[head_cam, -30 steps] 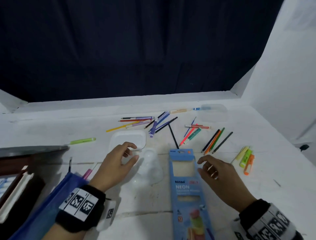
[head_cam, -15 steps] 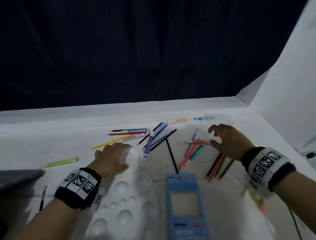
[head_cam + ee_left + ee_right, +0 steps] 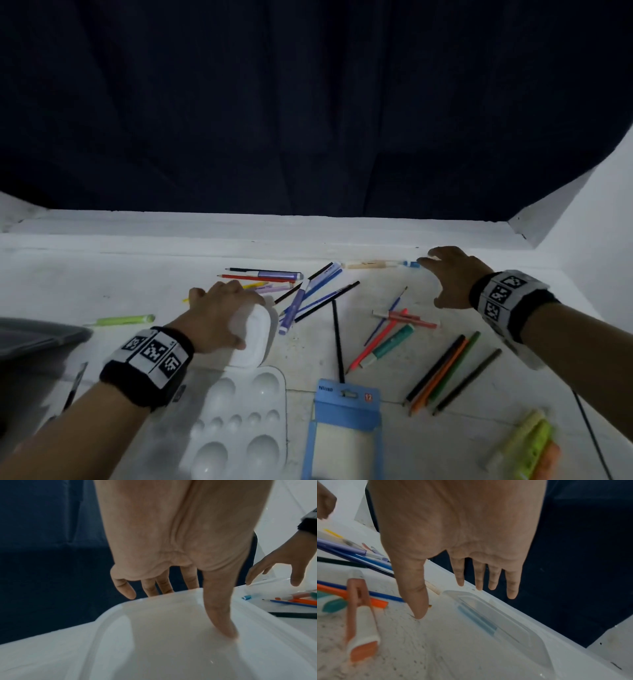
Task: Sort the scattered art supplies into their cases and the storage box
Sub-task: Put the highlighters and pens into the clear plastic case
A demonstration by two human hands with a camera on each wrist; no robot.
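My left hand (image 3: 233,308) grips a small white plastic box (image 3: 255,337) and holds it tipped up on its edge. In the left wrist view the thumb (image 3: 217,612) lies inside the box (image 3: 171,649) and the fingers reach over its far rim. My right hand (image 3: 445,277) hovers with fingers spread and holds nothing, at the back right by the ledge. Under it, in the right wrist view, lies a clear plastic case (image 3: 496,622) with a blue pen showing through it. Loose pens (image 3: 308,294), markers (image 3: 390,342) and coloured pencils (image 3: 445,370) lie scattered between the hands.
A white paint palette (image 3: 239,421) and a blue pencil box (image 3: 346,428) lie near me. Highlighters (image 3: 534,445) sit at the front right, a green one (image 3: 123,320) at the left. A grey lid (image 3: 34,337) shows at the left edge. A raised ledge runs along the back.
My right hand has reached farther back and right, over the clear case. My left hand has closed round the white box and tipped it up.
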